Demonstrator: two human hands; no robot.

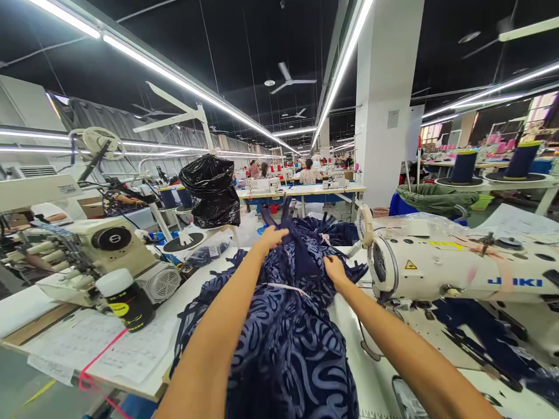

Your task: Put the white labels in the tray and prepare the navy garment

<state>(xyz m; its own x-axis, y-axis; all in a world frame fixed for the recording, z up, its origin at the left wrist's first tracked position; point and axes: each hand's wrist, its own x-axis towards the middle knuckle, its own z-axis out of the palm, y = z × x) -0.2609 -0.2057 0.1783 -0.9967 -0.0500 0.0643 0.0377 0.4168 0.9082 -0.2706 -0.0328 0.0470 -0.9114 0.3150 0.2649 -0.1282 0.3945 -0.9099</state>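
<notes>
A large heap of dark navy patterned fabric pieces (297, 343) with fringed edges lies in front of me and spreads over the table. Both arms reach forward across it. My left hand (271, 237) is closed on a plain navy strip at the top of the heap. On the other side, my right hand (335, 269) pinches the edge of the same dark fabric, fingers partly hidden. Between the hands hangs a plain navy panel (303, 256). A pale tie (286, 287) crosses the patterned bundle below them.
At right stands a white sewing machine (441, 265) with navy cloth under it. To the left are another machine (109, 238), a black bottle with a white lid (126, 299) and paper sheets (126, 346). A black plastic bag (212, 192) hangs behind. Other people sit farther back.
</notes>
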